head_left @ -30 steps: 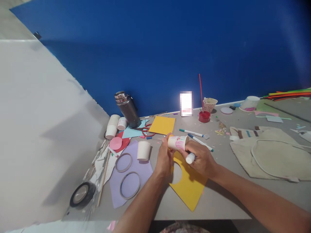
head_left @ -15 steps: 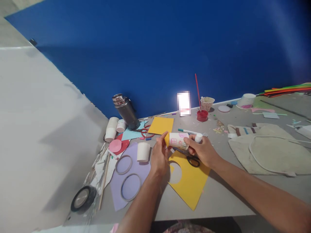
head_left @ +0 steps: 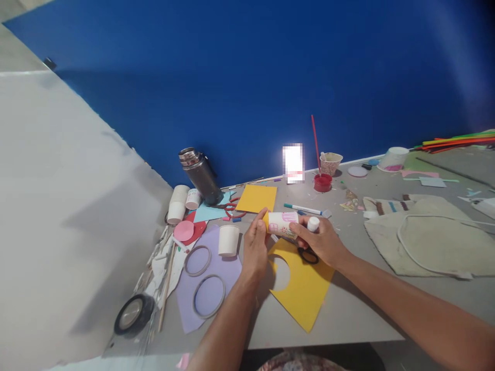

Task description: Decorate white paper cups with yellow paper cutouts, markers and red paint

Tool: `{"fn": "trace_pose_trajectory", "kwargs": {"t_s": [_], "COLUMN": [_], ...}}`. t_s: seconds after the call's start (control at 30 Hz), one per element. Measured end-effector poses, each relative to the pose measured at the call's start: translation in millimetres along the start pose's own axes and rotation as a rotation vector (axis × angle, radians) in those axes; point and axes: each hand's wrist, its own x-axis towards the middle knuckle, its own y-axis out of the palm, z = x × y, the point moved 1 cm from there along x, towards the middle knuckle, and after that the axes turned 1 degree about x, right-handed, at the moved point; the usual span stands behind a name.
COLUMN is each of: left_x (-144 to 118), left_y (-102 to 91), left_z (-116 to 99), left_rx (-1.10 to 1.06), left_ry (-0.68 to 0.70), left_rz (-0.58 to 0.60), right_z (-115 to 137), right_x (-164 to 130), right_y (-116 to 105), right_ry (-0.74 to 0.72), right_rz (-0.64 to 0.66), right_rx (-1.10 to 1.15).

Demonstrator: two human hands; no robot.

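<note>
A white paper cup, drawn on in pink and other colours, lies on its side in the air between my hands. At its left end sits a yellow paper piece, and my left hand closes around that end with the fingers against the paper. My right hand grips the cup's other end. A small white-capped tube or bottle sticks up from the same hand; its body is hidden. Beneath my hands are scissors with black handles and a yellow sheet with a round hole.
Left of my hands stands a plain paper cup on a purple sheet with two tape rings. Behind are a dark flask, a yellow square and a marker. A cloth lies right.
My left fingers have closed further over the yellow paper, which shows less now. The cup has shifted slightly left, and the white cap moved a little left and down.
</note>
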Motion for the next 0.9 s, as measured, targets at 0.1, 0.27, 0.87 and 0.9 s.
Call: {"fn": "trace_pose_trajectory", "kwargs": {"t_s": [0.1,0.27,0.87,0.9], "left_x": [1.0,2.9,1.9,2.1], "left_y": [0.5,4.9,9.2,8.6], "left_z": [-1.2,-6.2,-0.7,-0.1], "left_rx": [-0.005,-0.098,-0.221,-0.22], "left_ry": [0.004,-0.021,-0.121,-0.121], "left_rz": [-0.009,-0.026,-0.032,-0.026], "right_z": [6.4,12.5,-12.6,-13.3], "right_x": [-5.0,-13.8,-19.5,-19.6], "right_y": [2.1,6.6,17.5,17.6], "right_ry": [-0.032,-0.173,-0.78,-0.792], "right_rz": [0.05,0.111,0.097,0.111], "right_rx": [-0.027,-0.082,-0.602,-0.654]}}
